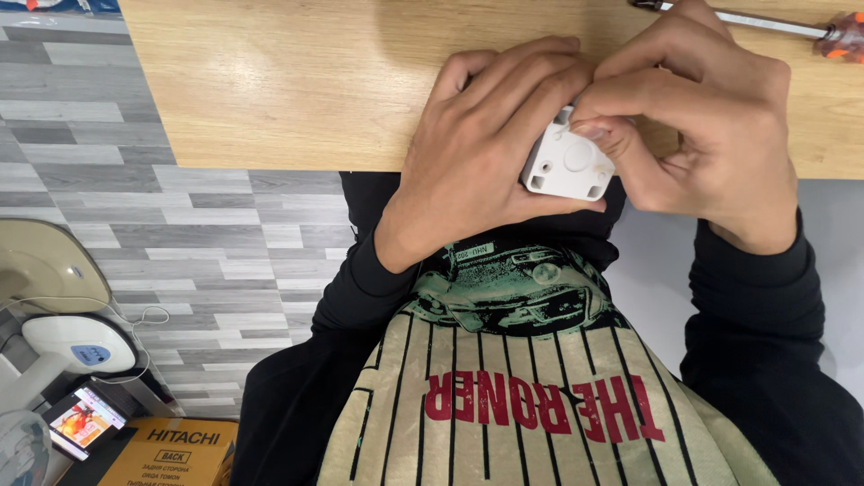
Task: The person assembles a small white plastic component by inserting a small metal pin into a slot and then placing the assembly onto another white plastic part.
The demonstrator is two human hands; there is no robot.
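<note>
My left hand (486, 144) wraps its fingers around a small white plastic block (569, 166) and holds it at the near edge of the wooden table (297, 81). My right hand (711, 126) pinches the top of the block between thumb and fingers. A screwdriver (792, 27) lies on the far right, well apart.

Light wooden table (297, 81), pale grain — orange-handled screwdriver (792, 27) lying at its far right edge
</note>
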